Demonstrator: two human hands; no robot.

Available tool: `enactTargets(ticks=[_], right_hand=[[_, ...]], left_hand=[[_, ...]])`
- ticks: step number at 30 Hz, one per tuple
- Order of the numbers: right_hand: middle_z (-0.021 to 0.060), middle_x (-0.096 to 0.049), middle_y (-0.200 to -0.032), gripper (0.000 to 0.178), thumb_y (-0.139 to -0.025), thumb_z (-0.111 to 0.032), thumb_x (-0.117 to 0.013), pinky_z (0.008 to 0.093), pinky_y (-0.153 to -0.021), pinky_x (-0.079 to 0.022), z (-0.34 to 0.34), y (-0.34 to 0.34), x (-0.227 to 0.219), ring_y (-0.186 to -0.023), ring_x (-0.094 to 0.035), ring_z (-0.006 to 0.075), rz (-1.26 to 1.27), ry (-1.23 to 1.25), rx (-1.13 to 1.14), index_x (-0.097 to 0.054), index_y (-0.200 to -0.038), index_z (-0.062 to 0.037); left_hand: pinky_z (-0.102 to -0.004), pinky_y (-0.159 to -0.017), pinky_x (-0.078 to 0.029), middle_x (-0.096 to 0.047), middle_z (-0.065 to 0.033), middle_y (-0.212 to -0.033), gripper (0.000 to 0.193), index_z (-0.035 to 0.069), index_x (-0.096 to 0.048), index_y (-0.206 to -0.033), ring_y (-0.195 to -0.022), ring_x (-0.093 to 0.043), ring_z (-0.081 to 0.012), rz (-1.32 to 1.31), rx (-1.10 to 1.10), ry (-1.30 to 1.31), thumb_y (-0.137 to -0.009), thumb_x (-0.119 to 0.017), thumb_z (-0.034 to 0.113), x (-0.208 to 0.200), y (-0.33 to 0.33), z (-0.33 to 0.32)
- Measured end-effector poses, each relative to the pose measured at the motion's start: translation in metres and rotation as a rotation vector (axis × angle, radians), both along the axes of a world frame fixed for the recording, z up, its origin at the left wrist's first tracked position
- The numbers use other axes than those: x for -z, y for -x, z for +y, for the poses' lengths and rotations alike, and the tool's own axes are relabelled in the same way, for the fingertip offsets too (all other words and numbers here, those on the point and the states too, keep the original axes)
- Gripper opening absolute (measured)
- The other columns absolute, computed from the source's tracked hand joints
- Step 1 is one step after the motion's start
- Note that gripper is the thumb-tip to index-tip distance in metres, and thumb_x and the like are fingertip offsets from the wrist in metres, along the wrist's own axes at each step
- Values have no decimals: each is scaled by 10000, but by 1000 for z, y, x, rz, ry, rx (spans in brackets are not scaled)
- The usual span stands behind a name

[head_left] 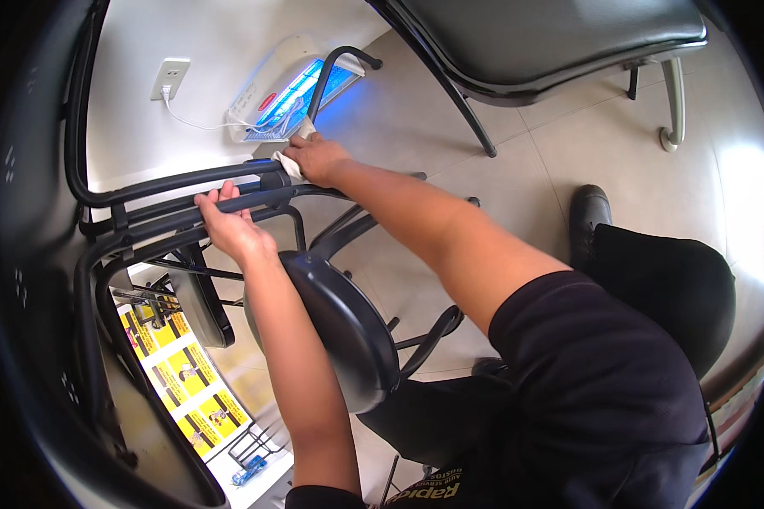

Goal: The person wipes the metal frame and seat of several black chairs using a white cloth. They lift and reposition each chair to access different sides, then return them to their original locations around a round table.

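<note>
My left hand (233,227) reaches up from below and wraps its fingers around a black metal tube of a chair frame (165,222). A little to the right and farther off, my right hand (316,159) grips a white cloth (289,165). The cloth is pressed against the frame near a dark joint where several tubes run side by side; part of it is hidden under the fingers. The chair is tipped, and a rounded black padded seat (339,331) lies beside my left forearm.
Against the white wall, a lamp unit (293,89) glows blue, its white cord plugged into an outlet (171,79). Another black padded chair (552,51) stands at the far right. A yellow and white printed board (187,373) is at lower left. My black shoe (589,222) rests on the tiled floor.
</note>
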State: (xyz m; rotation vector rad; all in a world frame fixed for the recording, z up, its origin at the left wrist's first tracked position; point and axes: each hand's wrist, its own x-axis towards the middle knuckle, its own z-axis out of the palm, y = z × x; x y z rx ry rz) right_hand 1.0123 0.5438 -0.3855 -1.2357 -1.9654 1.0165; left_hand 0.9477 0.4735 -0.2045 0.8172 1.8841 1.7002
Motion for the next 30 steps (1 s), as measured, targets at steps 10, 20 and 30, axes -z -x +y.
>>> enactTargets(ticks=[10, 20, 30], right_hand=[[-5, -518, -1491, 346, -986, -236, -572, 516, -1000, -484, 108, -64, 42, -1379, -483, 304, -448, -354, 254, -637, -1315, -321], [137, -425, -1549, 483, -974, -135, -527, 484, -1047, -537, 87, -27, 30, -1316, -525, 437, -93, -223, 440, -571, -1450, -203], [223, -579, -1412, 510, -932, -129, -569, 465, -1043, -517, 185, -102, 118, -1330, -544, 368, -197, 306, 627, -512, -1410, 39]], left_hand=[[-439, -1140, -366, -622, -189, -1283, 603, -3, -517, -1337, -1278, -558, -297, 12, -30, -7, -1050, -547, 527, -11, -4, -9], [-443, -1148, -340, -635, -180, -1239, 574, 10, -528, -1297, -1277, -561, -303, 0, -22, -23, -1053, -547, 529, -12, -1, -6], [-437, -1132, -357, -633, -182, -1234, 542, 16, -541, -1255, -1260, -575, -293, 0, -20, -17, -1053, -555, 519, -11, 2, -10]])
